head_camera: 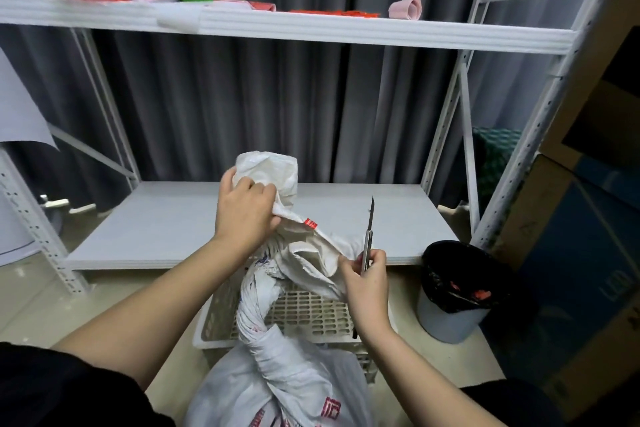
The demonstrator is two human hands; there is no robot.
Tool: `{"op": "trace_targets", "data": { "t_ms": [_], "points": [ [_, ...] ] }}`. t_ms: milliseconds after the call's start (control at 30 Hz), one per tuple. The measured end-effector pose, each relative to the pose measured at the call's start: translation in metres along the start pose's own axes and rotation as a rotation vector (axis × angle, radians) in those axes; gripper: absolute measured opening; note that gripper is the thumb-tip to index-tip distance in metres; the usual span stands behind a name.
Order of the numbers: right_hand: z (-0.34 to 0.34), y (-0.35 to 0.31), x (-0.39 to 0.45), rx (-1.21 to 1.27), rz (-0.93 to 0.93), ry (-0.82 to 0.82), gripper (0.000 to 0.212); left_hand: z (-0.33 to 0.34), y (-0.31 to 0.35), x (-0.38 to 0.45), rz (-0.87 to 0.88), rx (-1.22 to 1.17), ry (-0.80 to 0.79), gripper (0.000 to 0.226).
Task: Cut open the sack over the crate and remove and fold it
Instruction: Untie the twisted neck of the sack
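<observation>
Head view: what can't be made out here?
- Sack contents: hidden by its own fabric; its bottom is cut off by the lower frame edge.
- Crate inside: mostly covered by the sack and right hand.
- Knife handle: hidden in the right hand.
- Bin contents: too dark.

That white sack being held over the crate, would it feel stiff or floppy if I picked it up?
Probably floppy: the sack twists into a rope-like neck and crumples where the left hand grips it. Its woven-looking surface may feel a bit slick. The bulging lower part suggests some weight inside, though the contents are hidden.
</observation>
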State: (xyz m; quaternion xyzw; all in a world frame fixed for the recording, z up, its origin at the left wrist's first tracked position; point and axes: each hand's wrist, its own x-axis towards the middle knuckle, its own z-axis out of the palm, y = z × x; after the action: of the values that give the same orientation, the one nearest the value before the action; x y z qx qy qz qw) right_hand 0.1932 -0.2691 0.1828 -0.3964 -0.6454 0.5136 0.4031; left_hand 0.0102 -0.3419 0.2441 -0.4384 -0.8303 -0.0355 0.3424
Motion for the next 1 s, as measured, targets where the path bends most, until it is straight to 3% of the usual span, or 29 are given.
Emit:
{"op": "trace_targets", "data": {
  "t_ms": [100, 233, 333, 433, 500, 633, 733, 1000],
  "points": [
    [-0.001, -0.001, -0.001, -0.048, -0.02, -0.021, 0.017, -0.004, 0.003, 0.001, -0.023, -0.013, -0.252, 0.034],
    [-0.002, -0.004, -0.008, -0.125, -0.088, -0.098, 0.016, -0.012, 0.018, 0.005, 0.043, -0.426, -0.388, 0.039],
    [-0.004, -0.004, -0.014, -0.183, -0.149, -0.164, 0.018, -0.02, 0.026, 0.01, -0.139, -0.694, -0.56, 0.047],
    [-0.004, -0.002, -0.016, -0.209, -0.182, -0.193, 0.02, -0.015, 0.025, 0.013, -0.263, -0.6, -0.484, 0.057],
    [-0.004, 0.0, -0.015, -0.203, -0.187, -0.202, 0.021, -0.012, 0.023, 0.011, -0.269, -0.58, -0.431, 0.051],
    [-0.007, -0.001, -0.011, -0.154, -0.195, -0.211, 0.023, -0.004, 0.016, 0.006, -0.259, -0.738, -0.337, 0.041],
    [-0.012, 0.0, -0.006, -0.165, -0.182, -0.224, 0.027, -0.002, 0.009, 0.004, -0.272, -1.006, -0.385, 0.045],
    [-0.028, -0.016, 0.012, -0.265, -0.164, -0.295, 0.025, -0.007, 0.011, 0.002, -0.197, -1.036, -0.415, 0.043]
  ]
}}
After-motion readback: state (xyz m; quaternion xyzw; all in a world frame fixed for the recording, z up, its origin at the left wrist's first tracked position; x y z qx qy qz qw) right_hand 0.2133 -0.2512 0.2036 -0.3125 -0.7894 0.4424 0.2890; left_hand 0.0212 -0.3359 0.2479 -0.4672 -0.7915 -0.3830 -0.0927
